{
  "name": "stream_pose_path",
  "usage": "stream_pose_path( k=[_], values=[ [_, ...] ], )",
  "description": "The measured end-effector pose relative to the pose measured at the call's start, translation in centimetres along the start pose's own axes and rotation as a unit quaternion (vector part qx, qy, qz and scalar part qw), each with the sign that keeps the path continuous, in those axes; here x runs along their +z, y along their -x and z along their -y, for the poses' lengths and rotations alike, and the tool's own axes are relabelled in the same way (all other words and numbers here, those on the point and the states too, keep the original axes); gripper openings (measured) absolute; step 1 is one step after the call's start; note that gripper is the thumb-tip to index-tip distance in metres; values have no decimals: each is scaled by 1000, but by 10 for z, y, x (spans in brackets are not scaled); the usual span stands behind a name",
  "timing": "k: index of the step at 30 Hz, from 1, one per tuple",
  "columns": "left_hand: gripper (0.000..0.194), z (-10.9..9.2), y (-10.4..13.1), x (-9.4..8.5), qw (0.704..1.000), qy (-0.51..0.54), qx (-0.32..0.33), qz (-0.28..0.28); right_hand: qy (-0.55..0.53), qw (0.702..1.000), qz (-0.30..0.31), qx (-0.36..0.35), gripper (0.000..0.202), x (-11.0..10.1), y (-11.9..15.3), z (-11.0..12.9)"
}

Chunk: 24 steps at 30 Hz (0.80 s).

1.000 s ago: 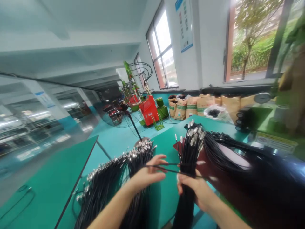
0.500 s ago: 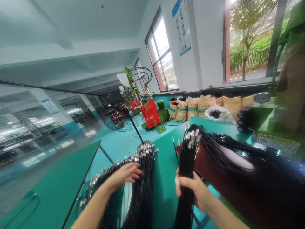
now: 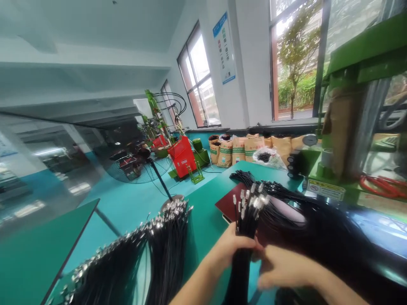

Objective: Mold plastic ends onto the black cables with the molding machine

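A bundle of black cables (image 3: 242, 262) with silver metal ends stands upright in front of me, its tips at the top. My left hand (image 3: 227, 245) is wrapped round it just below the metal ends. Close against the bundle's right side is my right hand (image 3: 280, 264), blurred; whether its fingers grip anything cannot be made out. To the left, a large row of black cables (image 3: 168, 250) with silver ends hangs over the green table.
More black cables (image 3: 273, 190) lie across a dark red board (image 3: 230, 202) at the right. A green machine (image 3: 327, 169) stands at the far right. Beyond are a fan (image 3: 140, 163), a red machine (image 3: 182, 157) and filled sacks (image 3: 238, 150). Another green table (image 3: 47, 237) is at left.
My left hand has left the cable row and moved right onto the held bundle. My right hand has shifted from round the bundle to its right side. The view has turned right.
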<state>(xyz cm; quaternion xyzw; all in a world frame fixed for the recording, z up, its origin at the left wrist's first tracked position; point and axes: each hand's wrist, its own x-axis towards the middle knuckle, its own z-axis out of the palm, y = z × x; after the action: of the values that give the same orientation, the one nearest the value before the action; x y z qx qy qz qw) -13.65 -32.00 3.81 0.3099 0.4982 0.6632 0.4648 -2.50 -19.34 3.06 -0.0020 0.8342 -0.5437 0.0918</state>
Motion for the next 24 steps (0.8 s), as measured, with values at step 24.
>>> stream_pose_path(
  k=[24],
  values=[
    [76, 24, -17, -26, 974, 132, -182, 16, 251, 925, -182, -221, 25, -68, -13, 51]
  ],
)
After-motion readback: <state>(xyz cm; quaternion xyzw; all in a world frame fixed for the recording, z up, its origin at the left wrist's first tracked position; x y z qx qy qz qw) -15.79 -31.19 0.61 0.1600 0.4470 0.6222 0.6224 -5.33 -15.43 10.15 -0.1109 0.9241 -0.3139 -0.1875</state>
